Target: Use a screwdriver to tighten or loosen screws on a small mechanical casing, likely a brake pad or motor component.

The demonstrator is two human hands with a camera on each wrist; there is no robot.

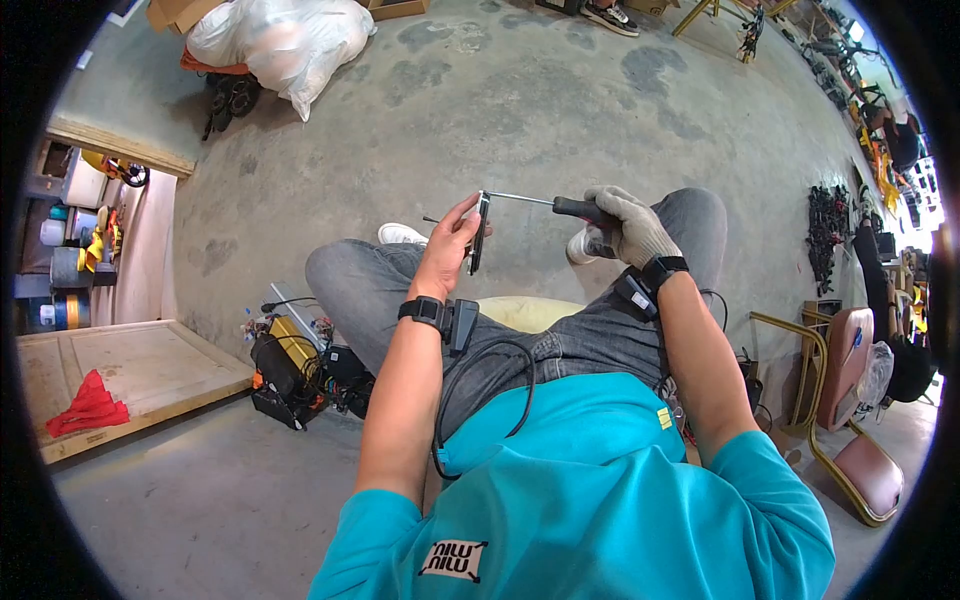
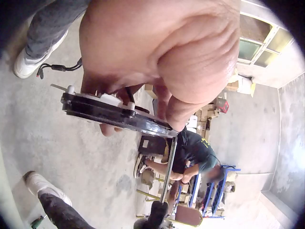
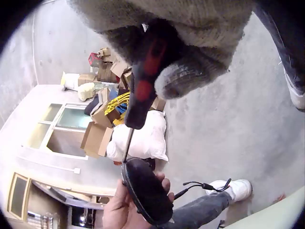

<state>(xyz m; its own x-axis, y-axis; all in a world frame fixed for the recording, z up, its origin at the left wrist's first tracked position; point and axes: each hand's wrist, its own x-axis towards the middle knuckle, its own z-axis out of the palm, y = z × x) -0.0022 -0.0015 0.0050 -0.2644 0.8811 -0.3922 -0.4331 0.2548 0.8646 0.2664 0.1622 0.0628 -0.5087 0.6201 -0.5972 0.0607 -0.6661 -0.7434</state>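
Concrete floor (image 1: 540,120), white bag (image 1: 290,50) beyond; left fingers (image 1: 459,214) grip black part (image 3: 147,191), right fingers (image 3: 175,83) screwdriver (image 1: 574,207).

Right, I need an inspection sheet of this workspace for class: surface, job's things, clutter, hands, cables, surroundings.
Surface: grey concrete floor with darker stains.
Job's things: screwdriver, its tip at the edge of a black oval device.
Clutter: red cloth on a wooden panel; bulging white bag.
Hands: bare left hand holds the device; gloved right hand grips the screwdriver.
Cables: black cable looping partly over the turquoise shirt; lead beside the device.
Surroundings: gold-framed chair; another person in the background.
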